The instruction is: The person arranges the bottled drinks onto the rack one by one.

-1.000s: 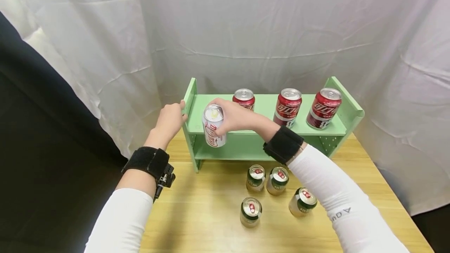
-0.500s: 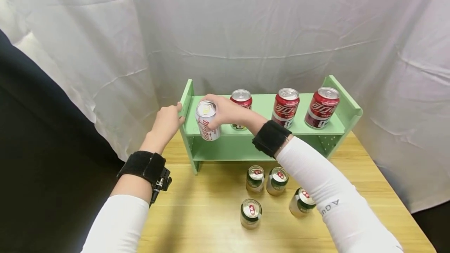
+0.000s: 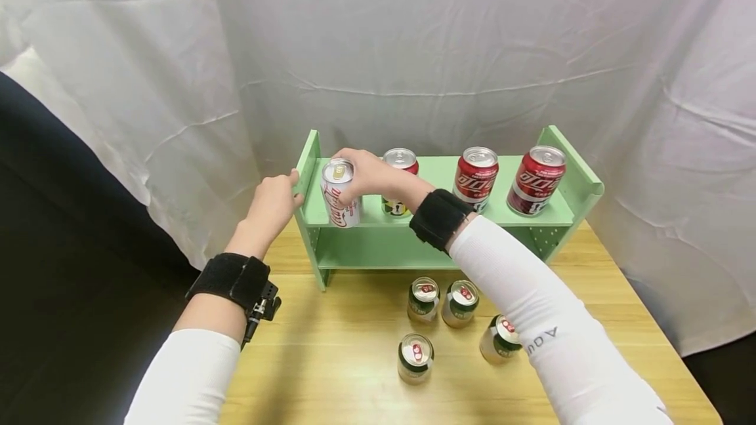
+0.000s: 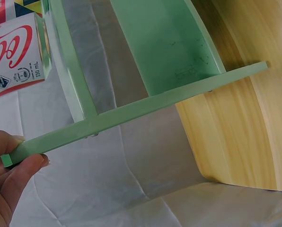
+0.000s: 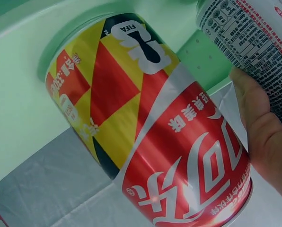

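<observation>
My right hand (image 3: 378,176) grips a white Coca-Cola can (image 3: 344,207) at the left end of the green shelf's (image 3: 378,254) upper board. The can is nearly upright; whether its base touches the board I cannot tell. In the left wrist view, its lower part (image 4: 18,56) is close to that board. My left hand (image 3: 270,207) pinches the top of the left side panel (image 4: 127,116) between thumb and fingers. Right of my right hand stands a red Coke can (image 3: 399,159), whose yellow-and-red pattern fills the right wrist view (image 5: 179,142).
Two more red Coke cans (image 3: 476,176) (image 3: 536,182) stand along the upper board to the right. Several small green-and-gold cans (image 3: 415,359) stand on the wooden table (image 3: 331,353) before the shelf. A pale curtain (image 3: 425,38) hangs behind.
My right hand has carried the white can left and back, from in front of the shelf to the upper board's left end. The left hand keeps its hold on the side panel.
</observation>
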The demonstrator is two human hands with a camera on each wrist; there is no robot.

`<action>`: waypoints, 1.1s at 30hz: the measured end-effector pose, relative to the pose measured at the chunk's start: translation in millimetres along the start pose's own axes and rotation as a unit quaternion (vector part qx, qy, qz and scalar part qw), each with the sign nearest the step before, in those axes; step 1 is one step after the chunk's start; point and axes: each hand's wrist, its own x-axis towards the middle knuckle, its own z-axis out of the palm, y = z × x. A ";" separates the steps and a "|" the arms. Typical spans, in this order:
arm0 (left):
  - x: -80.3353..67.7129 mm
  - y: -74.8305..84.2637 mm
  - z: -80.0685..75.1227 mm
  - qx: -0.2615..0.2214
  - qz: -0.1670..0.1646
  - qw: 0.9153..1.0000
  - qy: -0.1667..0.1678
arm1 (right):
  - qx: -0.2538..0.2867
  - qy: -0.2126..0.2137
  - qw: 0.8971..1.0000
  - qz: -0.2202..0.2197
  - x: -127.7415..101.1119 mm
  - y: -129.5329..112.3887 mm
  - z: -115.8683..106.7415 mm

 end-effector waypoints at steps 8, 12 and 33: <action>-1.7 1.7 4.3 -0.007 -0.007 1.000 -0.008 | -0.009 -0.009 1.000 0.025 4.8 1.6 2.6; -1.9 1.5 7.5 -0.007 -0.005 1.000 -0.006 | -0.002 -0.009 0.999 0.038 6.4 3.6 4.8; -1.2 4.0 -2.3 -0.002 -0.007 1.000 -0.008 | 0.039 0.003 0.997 0.064 22.5 1.1 2.6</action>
